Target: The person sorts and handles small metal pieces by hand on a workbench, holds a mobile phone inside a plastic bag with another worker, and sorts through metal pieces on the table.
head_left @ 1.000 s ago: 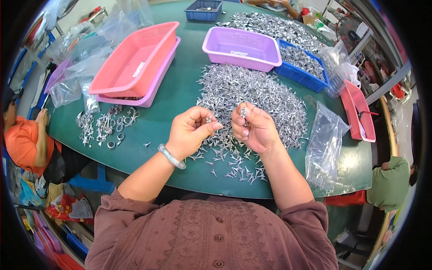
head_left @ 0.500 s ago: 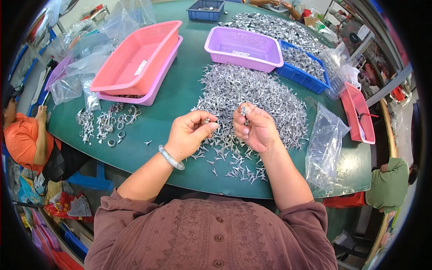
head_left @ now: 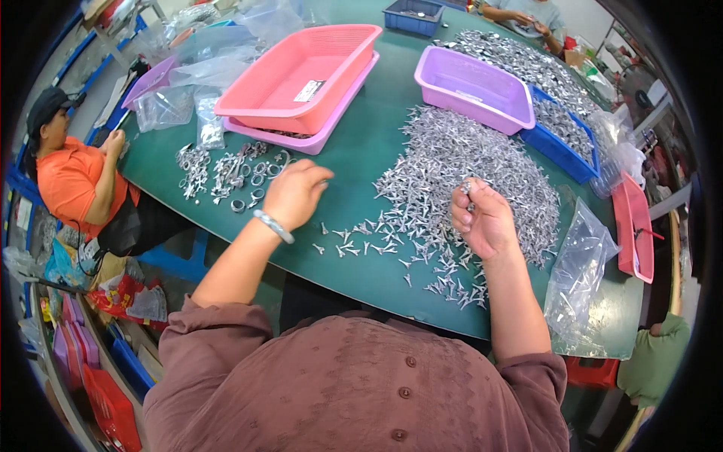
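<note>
Over the large pile of small silver metal pieces, narrow at one end and splayed at the other, my right hand is closed. Its thumb and curled fingers grip a few of these small metal pieces. Well apart from it, my left hand, with a pale bangle on the wrist, is closed in a pinch just right of some silver rings. A tiny silvery piece shows at its fingertips; its exact shape is too small to tell. Several loose metal pieces lie on the green table between my hands.
Stacked pink and purple baskets stand at back left, beside clear plastic bags. A purple basket and blue tray border the pile. At right lie a plastic bag and pink basket. Another person sits left.
My left hand has moved left, away from my right hand, toward the rings. My right hand stays over the pile, still gripping pieces. The whole view has turned left.
</note>
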Demonstrator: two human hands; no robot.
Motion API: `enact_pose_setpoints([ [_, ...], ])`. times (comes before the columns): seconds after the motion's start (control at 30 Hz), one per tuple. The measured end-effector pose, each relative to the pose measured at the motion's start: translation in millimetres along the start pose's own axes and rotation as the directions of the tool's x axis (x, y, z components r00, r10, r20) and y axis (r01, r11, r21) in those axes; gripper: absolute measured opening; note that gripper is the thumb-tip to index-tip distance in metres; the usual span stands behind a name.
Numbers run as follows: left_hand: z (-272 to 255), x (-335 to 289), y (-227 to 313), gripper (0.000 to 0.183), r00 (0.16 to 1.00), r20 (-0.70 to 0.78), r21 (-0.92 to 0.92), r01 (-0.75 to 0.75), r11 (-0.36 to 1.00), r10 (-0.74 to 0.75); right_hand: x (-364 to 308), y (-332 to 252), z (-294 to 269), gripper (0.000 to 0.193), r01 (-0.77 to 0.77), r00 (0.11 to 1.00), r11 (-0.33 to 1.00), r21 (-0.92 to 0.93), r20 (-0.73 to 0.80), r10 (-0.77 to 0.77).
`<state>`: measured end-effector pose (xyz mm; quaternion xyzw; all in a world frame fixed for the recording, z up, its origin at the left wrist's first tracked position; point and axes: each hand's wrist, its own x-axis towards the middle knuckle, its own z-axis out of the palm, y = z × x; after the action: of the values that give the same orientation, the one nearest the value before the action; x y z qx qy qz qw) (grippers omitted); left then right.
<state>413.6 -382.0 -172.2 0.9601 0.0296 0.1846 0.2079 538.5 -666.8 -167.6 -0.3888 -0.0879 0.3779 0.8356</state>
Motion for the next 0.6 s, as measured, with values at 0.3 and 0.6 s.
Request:
enact_pose_setpoints([
  [0.3,-5,2,63,0.036,0.995,-0.098,-0.588,-0.084,0.805,0.032,-1,23,60,0.012,-0.003,0.999,0.999,0.038,-0.034,0.004],
  [0.6,12,-3,81,0.018,0.911,-0.412,-0.684,-0.293,0.668,-0.023,-1,53,101,0.01,0.014,1.0,0.996,0.084,-0.029,-0.011],
])
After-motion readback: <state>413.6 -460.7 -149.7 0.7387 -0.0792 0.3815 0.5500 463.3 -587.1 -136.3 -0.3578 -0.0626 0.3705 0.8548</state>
